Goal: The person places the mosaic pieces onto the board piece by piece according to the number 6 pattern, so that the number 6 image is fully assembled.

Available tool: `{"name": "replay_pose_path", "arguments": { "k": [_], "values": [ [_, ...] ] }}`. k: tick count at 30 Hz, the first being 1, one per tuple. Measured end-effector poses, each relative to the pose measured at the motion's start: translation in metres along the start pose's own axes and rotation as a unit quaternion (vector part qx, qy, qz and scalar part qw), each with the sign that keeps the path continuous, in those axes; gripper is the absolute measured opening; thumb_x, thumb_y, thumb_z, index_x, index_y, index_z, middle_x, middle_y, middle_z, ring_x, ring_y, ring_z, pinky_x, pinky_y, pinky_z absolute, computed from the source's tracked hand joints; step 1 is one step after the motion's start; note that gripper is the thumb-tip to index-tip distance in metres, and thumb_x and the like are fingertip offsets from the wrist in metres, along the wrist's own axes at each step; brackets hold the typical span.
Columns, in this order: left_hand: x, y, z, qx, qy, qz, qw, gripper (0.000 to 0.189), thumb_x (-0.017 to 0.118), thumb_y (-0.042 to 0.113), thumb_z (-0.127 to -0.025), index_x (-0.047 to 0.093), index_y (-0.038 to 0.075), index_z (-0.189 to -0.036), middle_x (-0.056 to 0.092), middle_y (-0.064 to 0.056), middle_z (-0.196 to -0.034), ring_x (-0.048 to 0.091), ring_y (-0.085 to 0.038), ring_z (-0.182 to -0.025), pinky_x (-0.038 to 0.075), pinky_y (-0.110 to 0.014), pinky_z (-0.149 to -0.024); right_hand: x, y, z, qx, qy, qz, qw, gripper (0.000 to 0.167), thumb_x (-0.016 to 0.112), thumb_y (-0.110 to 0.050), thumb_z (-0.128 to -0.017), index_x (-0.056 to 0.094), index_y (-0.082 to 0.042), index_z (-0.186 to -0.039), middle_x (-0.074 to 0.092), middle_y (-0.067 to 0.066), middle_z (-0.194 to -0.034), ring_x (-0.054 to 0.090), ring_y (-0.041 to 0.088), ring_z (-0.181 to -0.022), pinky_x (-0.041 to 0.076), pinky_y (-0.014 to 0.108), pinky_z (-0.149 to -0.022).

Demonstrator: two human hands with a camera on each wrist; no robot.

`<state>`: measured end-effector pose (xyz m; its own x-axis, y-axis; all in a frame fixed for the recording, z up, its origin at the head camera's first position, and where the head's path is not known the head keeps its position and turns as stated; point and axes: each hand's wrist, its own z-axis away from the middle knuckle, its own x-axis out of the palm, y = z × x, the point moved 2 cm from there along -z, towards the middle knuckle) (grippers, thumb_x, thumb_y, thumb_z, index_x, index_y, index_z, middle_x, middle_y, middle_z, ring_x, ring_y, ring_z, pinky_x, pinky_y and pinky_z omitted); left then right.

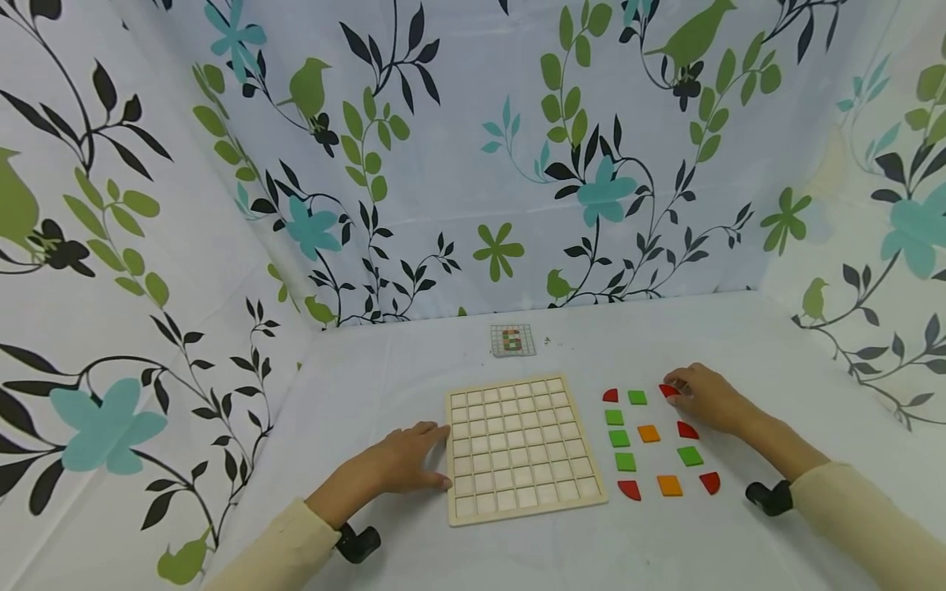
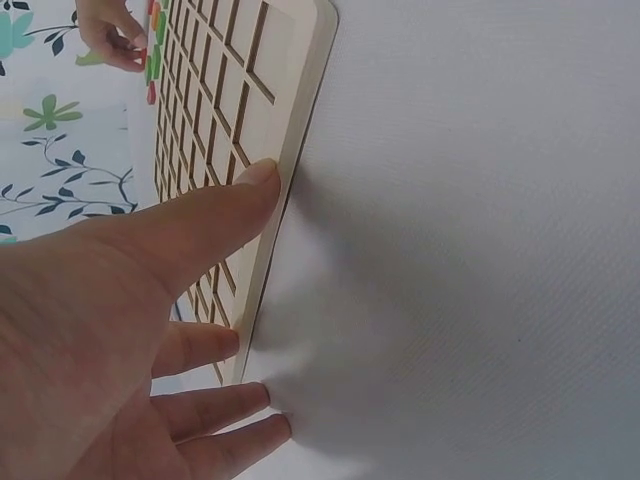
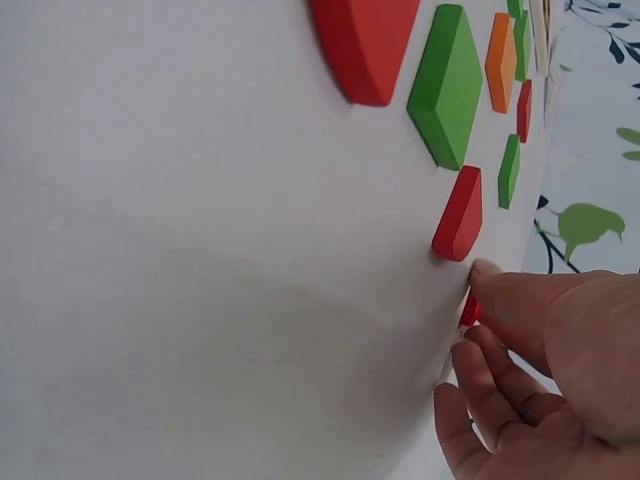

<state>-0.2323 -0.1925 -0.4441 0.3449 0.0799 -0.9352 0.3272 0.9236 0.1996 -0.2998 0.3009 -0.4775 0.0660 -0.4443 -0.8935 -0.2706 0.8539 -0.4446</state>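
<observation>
A pale wooden grid board with square recesses lies flat on the table. At its left side is my left hand, fingers spread and fairly straight; in the left wrist view the thumb rests on the rim and the fingertips meet the edge. To the right of the board my right hand pinches a red quarter-round tile between thumb and fingers, low at the tabletop. The right wrist view shows only a sliver of that red tile, the rest hidden by the thumb. Another red quarter-round tile lies just beside it.
Several loose tiles lie between board and right hand: green squares, orange squares and red quarter-rounds. Behind the board is a small card with a coloured grid pattern. Patterned cloth hangs behind and at the sides.
</observation>
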Motion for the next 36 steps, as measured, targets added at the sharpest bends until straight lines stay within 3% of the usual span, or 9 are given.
{"name": "replay_pose_path", "arguments": {
  "k": [15, 26, 36],
  "values": [
    [0.0015, -0.0018, 0.0001, 0.002, 0.006, 0.004, 1.0000, 0.087, 0.084, 0.048, -0.088, 0.049, 0.010, -0.157, 0.048, -0.018, -0.160, 0.048, -0.041, -0.147, 0.037, -0.060, -0.122, 0.0007, 0.0054, 0.0009, 0.005, 0.024, -0.048, 0.9986, 0.024, 0.075, -0.007, -0.096, 0.070, 0.007, -0.115, 0.068, 0.015, -0.101, 0.061, 0.030, -0.092, 0.060, 0.052, -0.088],
    [0.0011, -0.0024, -0.0007, -0.003, 0.001, 0.008, 1.0000, 0.088, 0.084, 0.049, -0.088, 0.047, 0.011, -0.159, 0.047, -0.018, -0.161, 0.049, -0.043, -0.145, 0.042, -0.059, -0.118, 0.0068, 0.0075, -0.0008, 0.030, 0.025, -0.057, 0.9976, 0.026, 0.076, -0.009, -0.097, 0.069, 0.008, -0.115, 0.069, 0.012, -0.097, 0.059, 0.026, -0.089, 0.060, 0.041, -0.083],
    [-0.0019, -0.0001, 0.0011, -0.004, -0.001, 0.011, 0.9999, 0.088, 0.084, 0.049, -0.088, 0.047, 0.011, -0.159, 0.046, -0.018, -0.162, 0.050, -0.042, -0.145, 0.045, -0.059, -0.116, 0.0059, 0.0068, -0.0014, 0.028, 0.035, -0.052, 0.9976, 0.027, 0.076, -0.011, -0.097, 0.069, 0.007, -0.115, 0.068, 0.010, -0.096, 0.059, 0.025, -0.089, 0.060, 0.038, -0.082]
  ]
}}
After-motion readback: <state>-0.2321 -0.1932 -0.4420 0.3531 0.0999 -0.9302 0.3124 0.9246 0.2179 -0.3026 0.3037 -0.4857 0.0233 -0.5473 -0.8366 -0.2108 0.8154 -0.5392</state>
